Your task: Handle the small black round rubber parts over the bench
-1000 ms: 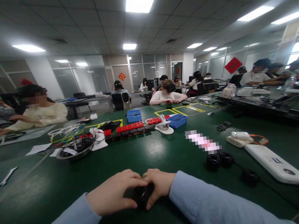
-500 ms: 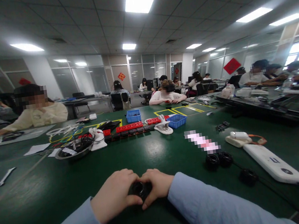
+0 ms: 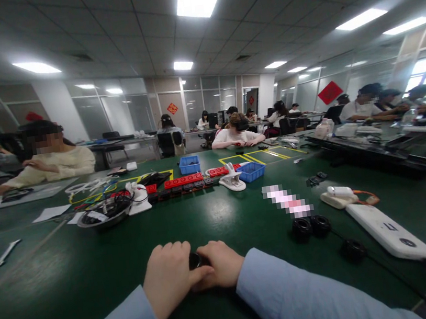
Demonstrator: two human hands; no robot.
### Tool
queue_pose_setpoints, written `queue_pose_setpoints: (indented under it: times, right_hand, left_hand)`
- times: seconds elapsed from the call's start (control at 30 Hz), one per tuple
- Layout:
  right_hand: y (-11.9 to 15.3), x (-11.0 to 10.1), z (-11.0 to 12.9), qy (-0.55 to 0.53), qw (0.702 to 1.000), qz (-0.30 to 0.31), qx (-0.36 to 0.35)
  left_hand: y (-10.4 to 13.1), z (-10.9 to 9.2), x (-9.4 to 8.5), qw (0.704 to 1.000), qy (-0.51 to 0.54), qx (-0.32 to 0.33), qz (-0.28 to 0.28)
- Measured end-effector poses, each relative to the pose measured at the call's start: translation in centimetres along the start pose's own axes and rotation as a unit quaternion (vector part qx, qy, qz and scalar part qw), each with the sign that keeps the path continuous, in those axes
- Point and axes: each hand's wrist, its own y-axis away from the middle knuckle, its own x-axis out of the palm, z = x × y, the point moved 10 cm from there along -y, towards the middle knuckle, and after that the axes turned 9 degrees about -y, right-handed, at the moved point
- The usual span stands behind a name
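Observation:
A small round black part [image 3: 195, 260] with a ring-like top sits between my two hands, low over the green table [image 3: 221, 216]; its exact kind does not show. My left hand [image 3: 172, 272] is closed around its left side, with the thumb laid across its near face. From the other side my right hand [image 3: 222, 264] wraps it, and its fingers are partly hidden behind the left thumb. Most of the part is covered by the hands. To the right lie two similar round black pieces [image 3: 311, 227] and a black piece on a cable [image 3: 353, 250].
A white power bank [image 3: 392, 232] lies right. Ahead stand a metal bowl of cables [image 3: 106, 217], red power strips [image 3: 183, 181], a white clip stand [image 3: 233, 179] and blue bins [image 3: 251, 171]. A wrench [image 3: 6, 253] lies left. Several people sit around.
My left hand has shifted right and its thumb now crosses over the right hand's fingers. The black part is more covered than before. The right hand has curled inward around it.

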Motion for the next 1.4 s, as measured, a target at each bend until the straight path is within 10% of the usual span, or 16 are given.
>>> queue_pose_setpoints:
  times: [0.4, 0.97, 1.4]
  right_hand:
    - [-1.0, 1.8, -1.2, -0.072, 0.987, 0.1, -0.104]
    - [-1.0, 1.4, -1.5, -0.106, 0.991, 0.064, -0.057]
    - [-0.6, 1.7, -1.2, -0.107, 0.986, 0.108, -0.072]
  left_hand:
    - [0.4, -0.8, -0.5, 0.94, 0.225, 0.243, 0.078]
    - [0.1, -0.2, -0.2, 0.997, 0.074, 0.037, 0.013]
    - [0.8, -0.9, -0.1, 0.924, 0.276, 0.238, 0.119]
